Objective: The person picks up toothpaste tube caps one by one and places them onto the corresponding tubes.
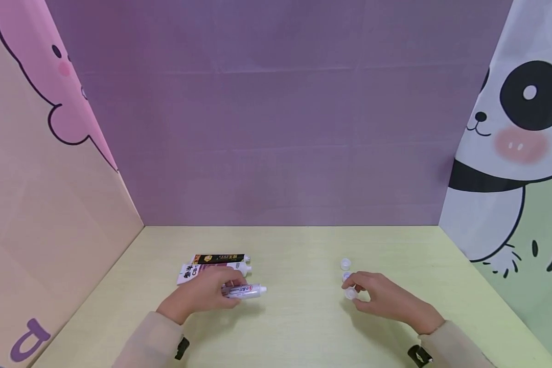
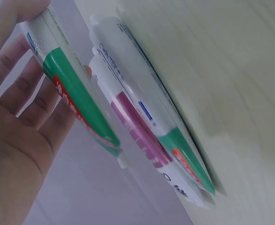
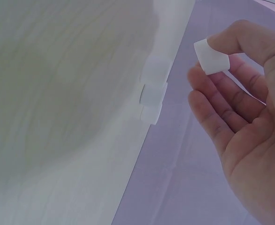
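My left hand [image 1: 211,290] pinches a white and green toothpaste tube [image 2: 74,89] between thumb and fingers; in the head view its narrow white nozzle points right. Beside it on the table lie another white and green tube [image 2: 184,152] and a white tube with a purple band [image 2: 139,131]. A black toothpaste tube [image 1: 221,258] lies behind them. Over on the right, my right hand [image 1: 379,296] pinches a small white cap [image 3: 213,58] between thumb and fingertips. Several white caps, among them one at the far end [image 1: 345,263], stand in a row close by that hand.
The pale wooden table [image 1: 299,327] ends at a purple backdrop [image 1: 276,112]. Printed side panels stand left and right, with a panda [image 1: 529,148] on the right one. Dark straps [image 1: 418,355] circle both wrists.
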Motion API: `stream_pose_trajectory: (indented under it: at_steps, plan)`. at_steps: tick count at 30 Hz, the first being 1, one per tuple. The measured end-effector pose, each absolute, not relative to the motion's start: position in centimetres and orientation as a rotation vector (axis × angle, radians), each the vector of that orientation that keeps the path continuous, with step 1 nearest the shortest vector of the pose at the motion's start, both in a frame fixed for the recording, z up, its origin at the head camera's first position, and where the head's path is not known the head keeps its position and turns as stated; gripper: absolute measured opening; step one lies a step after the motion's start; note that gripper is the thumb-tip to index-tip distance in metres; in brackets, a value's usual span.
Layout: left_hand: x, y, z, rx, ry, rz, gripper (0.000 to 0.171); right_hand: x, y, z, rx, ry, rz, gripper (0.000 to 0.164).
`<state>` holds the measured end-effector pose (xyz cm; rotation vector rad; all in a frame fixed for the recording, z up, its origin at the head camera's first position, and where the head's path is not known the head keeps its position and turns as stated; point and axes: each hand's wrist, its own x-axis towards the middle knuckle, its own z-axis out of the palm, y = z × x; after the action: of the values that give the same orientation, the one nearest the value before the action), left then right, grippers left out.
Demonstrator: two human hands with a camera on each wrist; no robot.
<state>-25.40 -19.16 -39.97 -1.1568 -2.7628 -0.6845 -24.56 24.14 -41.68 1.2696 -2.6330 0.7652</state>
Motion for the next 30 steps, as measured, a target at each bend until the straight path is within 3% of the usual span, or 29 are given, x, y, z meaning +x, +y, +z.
stream_pose_trajectory:
  at_steps: [30]
  plan:
    - [-26.1,-14.9,-40.0,-1.281,-2.752,-0.782,0.022,-25.1,20.6,-41.6,1.217,-2.629,0.940,0.028]
